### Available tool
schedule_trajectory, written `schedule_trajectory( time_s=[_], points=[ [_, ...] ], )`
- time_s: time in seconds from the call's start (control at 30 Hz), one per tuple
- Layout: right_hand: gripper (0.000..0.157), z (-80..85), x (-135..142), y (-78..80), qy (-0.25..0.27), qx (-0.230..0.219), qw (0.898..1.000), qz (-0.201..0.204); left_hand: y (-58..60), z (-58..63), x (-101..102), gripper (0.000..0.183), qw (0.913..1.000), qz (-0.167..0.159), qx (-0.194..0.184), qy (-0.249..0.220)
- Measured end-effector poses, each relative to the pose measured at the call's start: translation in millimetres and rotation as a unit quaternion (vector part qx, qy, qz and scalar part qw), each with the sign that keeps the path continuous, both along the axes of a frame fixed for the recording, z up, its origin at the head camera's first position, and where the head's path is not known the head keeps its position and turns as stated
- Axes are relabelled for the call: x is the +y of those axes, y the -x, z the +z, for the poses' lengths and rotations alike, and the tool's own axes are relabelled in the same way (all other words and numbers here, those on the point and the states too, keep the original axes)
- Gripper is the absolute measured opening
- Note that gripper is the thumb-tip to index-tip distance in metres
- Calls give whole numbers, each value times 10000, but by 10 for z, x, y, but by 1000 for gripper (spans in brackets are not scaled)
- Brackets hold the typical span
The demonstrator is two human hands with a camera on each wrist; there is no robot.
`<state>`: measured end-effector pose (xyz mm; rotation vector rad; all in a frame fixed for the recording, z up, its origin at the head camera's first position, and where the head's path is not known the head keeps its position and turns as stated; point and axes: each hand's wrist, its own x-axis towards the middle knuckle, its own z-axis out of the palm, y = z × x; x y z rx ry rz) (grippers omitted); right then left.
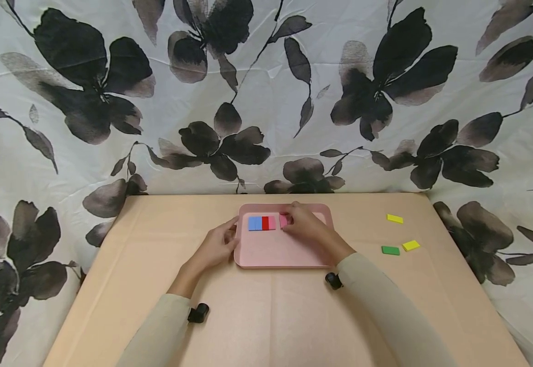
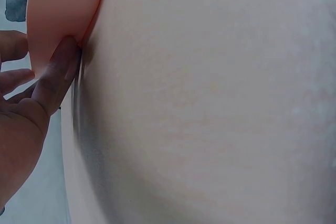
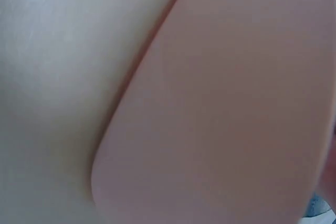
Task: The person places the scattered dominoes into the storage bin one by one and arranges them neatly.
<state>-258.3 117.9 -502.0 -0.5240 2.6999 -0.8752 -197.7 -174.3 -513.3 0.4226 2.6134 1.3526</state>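
over the pink tray point(image 1: 266, 252), the right hand point(image 1: 308, 224) pinches a pink tile point(image 1: 283, 221), likely light, stiff, best edge-held; the left hand point(image 1: 218, 240) grips the tray's side.

We've got the tray point(image 1: 285, 255) mid-table point(image 1: 257, 326), twd the back edge; cloth point(image 1: 289, 109) behind. In tray, back-L: tile row point(image 1: 262, 223); just R of it, a single tile point(image 1: 283, 221) at the R hand point(image 1: 310, 229). L hand point(image 1: 218, 242) at tray's L edge. Well R of tray, we see rear tile point(image 1: 395, 218); closer to us, front-L tile point(image 1: 391, 250) just beside front-R tile point(image 1: 410, 245).
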Motion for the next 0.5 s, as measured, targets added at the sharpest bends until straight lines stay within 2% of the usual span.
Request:
schedule_trajectory(
  time_s=[0.3,0.5],
  points=[
    [44,-54,-66,44,-55,-94,9999,-29,29,-16,20,68,9999,19,140,77],
    [43,-70,-84,71,14,-68,10000,14,43,-21,27,68,9999,59,92,54]
  ],
)
